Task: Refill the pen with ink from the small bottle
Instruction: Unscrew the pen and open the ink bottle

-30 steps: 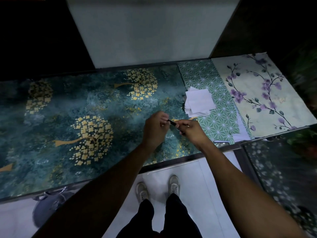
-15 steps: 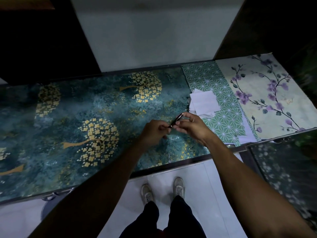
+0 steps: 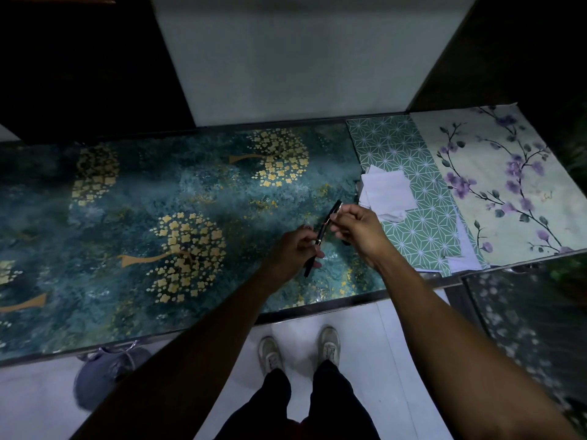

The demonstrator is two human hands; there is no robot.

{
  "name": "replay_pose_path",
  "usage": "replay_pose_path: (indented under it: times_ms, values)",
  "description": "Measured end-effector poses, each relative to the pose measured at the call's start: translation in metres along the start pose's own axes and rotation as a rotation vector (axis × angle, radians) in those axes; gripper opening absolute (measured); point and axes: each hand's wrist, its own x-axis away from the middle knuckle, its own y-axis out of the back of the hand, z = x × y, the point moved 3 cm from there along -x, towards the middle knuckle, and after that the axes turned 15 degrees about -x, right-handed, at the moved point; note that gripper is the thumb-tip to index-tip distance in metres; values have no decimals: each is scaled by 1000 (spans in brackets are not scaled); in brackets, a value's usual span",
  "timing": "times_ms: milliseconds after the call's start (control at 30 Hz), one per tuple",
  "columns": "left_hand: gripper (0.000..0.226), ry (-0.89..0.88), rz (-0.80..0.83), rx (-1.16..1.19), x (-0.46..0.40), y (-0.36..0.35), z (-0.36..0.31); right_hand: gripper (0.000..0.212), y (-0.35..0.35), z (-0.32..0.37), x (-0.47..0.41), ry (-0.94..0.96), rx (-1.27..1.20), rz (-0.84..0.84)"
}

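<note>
Black pen (image 3: 321, 237), tilted toward 1 o'clock above the teal gold-tree table (image 3: 190, 192): lower barrel gripped by left hand (image 3: 292, 252), upper end pinched by right hand (image 3: 355, 228); white paper stack (image 3: 386, 192) at 1 o'clock.

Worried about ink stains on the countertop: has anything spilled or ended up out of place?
No spill shows. Both hands, left hand and right hand, hold the slim black pen. The stack of white paper squares lies slightly fanned.
</note>
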Motion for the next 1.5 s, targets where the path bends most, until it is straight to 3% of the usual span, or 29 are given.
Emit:
replay_pose_path:
  times_ms: [133,200,300,467,900,1100,1200,1433,1500]
  values:
    - [18,58,25,13,7,2,13,12,9,-9,-13,42,69,-180]
    - [19,84,22,18,10,3,18,13,11,-17,-24,70,304,-257]
    - [19,124,-5,68,16,4,26,19,7,-28,-33,57,669,-229]
    - [19,191,-59,104,22,5,41,24,0,-57,-33,-120,880,-142]
    - [21,304,-126,135,36,18,70,3,-31,-87,-4,-173,787,-40]
    - [20,337,-166,241,46,33,71,23,-56,-97,-5,-189,825,-35]
    - [22,326,-193,219,49,36,73,14,-62,-99,-2,-167,803,-52]
    - [4,343,-221,170,52,40,70,16,-53,-96,7,-99,737,-79]
    - [10,346,-244,169,54,38,65,13,-48,-92,10,-78,665,-86]
